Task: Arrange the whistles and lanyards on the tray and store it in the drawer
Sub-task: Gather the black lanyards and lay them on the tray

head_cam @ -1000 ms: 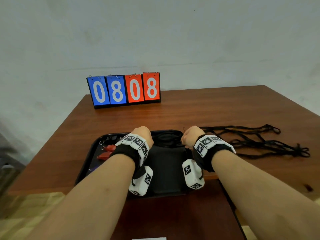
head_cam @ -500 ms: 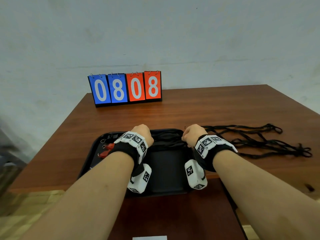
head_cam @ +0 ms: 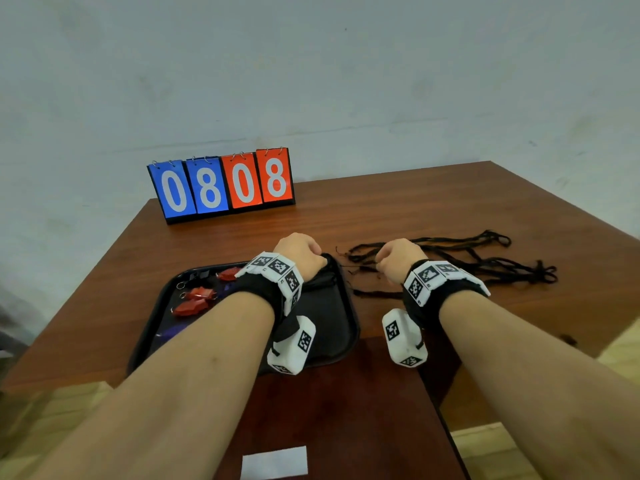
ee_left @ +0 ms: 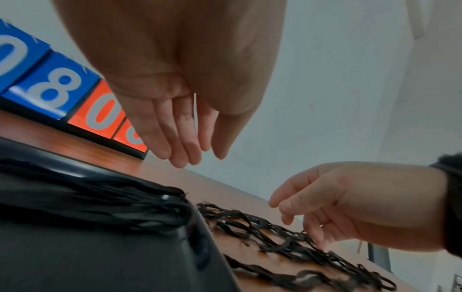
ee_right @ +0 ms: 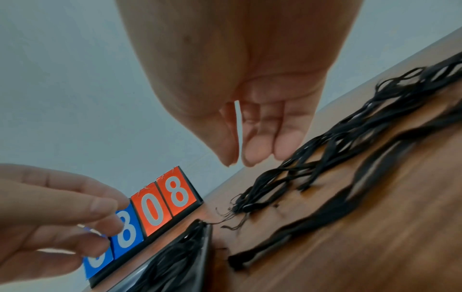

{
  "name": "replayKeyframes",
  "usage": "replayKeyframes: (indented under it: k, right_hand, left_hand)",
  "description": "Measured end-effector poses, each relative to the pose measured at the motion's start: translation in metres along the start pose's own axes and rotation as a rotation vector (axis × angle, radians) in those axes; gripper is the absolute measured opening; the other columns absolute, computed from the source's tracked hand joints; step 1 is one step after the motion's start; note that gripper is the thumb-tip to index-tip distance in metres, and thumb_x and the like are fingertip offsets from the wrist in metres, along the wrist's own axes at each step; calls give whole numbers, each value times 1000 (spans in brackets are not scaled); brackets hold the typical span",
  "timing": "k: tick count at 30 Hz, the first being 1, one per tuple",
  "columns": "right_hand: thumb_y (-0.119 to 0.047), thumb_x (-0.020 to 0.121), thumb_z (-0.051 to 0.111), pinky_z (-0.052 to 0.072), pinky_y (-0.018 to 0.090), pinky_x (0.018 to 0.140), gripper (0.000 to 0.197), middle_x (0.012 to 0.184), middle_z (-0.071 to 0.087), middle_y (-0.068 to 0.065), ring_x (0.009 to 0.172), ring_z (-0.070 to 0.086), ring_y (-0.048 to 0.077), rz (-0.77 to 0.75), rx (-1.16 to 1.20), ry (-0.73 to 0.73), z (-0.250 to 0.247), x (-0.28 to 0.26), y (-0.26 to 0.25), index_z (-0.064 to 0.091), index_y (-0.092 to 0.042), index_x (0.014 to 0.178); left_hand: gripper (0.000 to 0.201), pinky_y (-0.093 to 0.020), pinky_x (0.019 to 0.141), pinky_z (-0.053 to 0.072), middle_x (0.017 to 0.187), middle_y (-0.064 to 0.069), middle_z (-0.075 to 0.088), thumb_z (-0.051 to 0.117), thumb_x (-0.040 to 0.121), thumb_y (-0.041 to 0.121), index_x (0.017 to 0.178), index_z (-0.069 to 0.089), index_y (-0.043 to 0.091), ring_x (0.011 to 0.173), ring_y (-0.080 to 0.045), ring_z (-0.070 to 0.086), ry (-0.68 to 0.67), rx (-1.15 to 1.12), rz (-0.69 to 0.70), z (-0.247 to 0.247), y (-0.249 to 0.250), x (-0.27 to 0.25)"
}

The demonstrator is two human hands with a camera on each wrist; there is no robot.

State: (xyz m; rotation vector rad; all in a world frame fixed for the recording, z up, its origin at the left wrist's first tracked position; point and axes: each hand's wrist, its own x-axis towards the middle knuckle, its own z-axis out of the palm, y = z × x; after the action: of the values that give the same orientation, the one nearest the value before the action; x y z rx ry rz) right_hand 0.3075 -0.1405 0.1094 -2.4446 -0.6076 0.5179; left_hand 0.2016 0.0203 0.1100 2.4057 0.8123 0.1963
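1. Our left hand [head_cam: 300, 252] hangs slack, empty, over the tray [head_cam: 349, 327] w/ bundled lanyards [ee_left: 105, 205] and whistles [head_cam: 194, 301].
2. Right hand [head_cam: 398, 259] loosely curled above loose lanyards [head_cam: 485, 265] on the table [head_cam: 381, 209]; prob. touching, unclear.
3. Risk: tangled strands snag, dragging the rest along.

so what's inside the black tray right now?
In the tray: red whistles at its left, a bundle of black lanyards at the far edge. The left forearm hides part of the middle.

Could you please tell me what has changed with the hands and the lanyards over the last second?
The right hand has left the tray and moved right, over the loose lanyards on the table. The left hand has let go of the bundled lanyards, fingers now straight. The red whistles and scoreboard stayed put.
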Motion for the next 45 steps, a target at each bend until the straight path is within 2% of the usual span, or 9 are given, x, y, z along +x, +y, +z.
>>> replayKeyframes:
  k: [8, 16, 22, 26, 30, 33, 36, 38, 45]
  right_hand:
    - [-11, 97, 49, 53, 36, 92, 28, 122, 64, 11, 108, 63, 27, 73, -31, -74, -16, -7, 52, 68, -10, 117]
    - [-10, 97, 45, 50, 37, 97, 33, 128, 59, 14, 115, 58, 29, 127, -194, -114, -23, -1, 80, 60, -9, 127]
    - [-18, 95, 52, 52, 33, 76, 27, 96, 66, 10, 86, 62, 26, 161, -248, -128, -22, 11, 92, 66, -3, 112]
    - [-19, 97, 49, 54, 36, 82, 25, 108, 67, 12, 89, 64, 25, 103, -160, -110, -26, 7, 88, 59, -6, 116]
    - [-22, 97, 50, 48, 26, 55, 22, 80, 64, 0, 62, 57, 14, -23, -10, -70, -35, -3, 78, 59, -12, 114]
    - [-18, 94, 54, 38, 23, 49, 14, 67, 53, -2, 53, 47, 13, -96, 72, -52, -44, -14, 64, 62, -14, 105]
    - [-12, 89, 57, 35, 24, 46, 8, 66, 53, 0, 51, 44, 14, -151, 153, -35, -54, -30, 49, 61, -13, 95]
    - [-8, 85, 56, 36, 24, 47, 12, 69, 53, -1, 54, 45, 13, -173, 180, -18, -58, -39, 41, 62, -14, 94]
    - [1, 77, 56, 46, 27, 55, 21, 76, 60, 3, 62, 52, 17, -207, 279, 3, -62, -58, 7, 64, -16, 86]
  left_hand:
    - [10, -32, 83, 55, 92, -1, 70, 67, 87, 27, 93, 70, 20, 89, -18, 67, -155, -29, 66, 47, 47, -3]
    - [17, -22, 60, 50, 74, 0, 65, 66, 89, 17, 106, 69, 12, 57, -8, 59, -276, -150, 29, 72, 65, 3]
    - [28, -30, 72, 55, 97, -3, 68, 69, 87, 17, 115, 65, 16, 74, -16, 64, -400, -53, 33, 93, 72, 6]
    - [57, -28, 68, 53, 139, -4, 52, 70, 86, 14, 139, 47, 17, 82, -21, 65, -459, -49, 49, 96, 78, 3]
    - [75, -26, 62, 52, 146, -5, 43, 68, 86, 9, 149, 29, 21, 77, -20, 64, -486, -68, 93, 91, 89, -2]
    - [65, -29, 59, 50, 113, -7, 62, 68, 85, 8, 142, 40, 19, 67, -18, 61, -496, -116, 120, 85, 95, -9]
    - [13, -27, 58, 46, 84, -3, 62, 60, 91, 14, 103, 60, 19, 60, -19, 55, -441, -107, 146, 76, 100, -19]
    - [15, -25, 58, 48, 79, -2, 66, 53, 96, 20, 84, 62, 20, 56, -15, 54, -370, -94, 142, 68, 101, -26]
    - [31, -21, 48, 39, 104, -8, 69, 65, 79, 3, 107, 64, 16, 64, -18, 53, -384, -254, 130, 27, 87, -51]
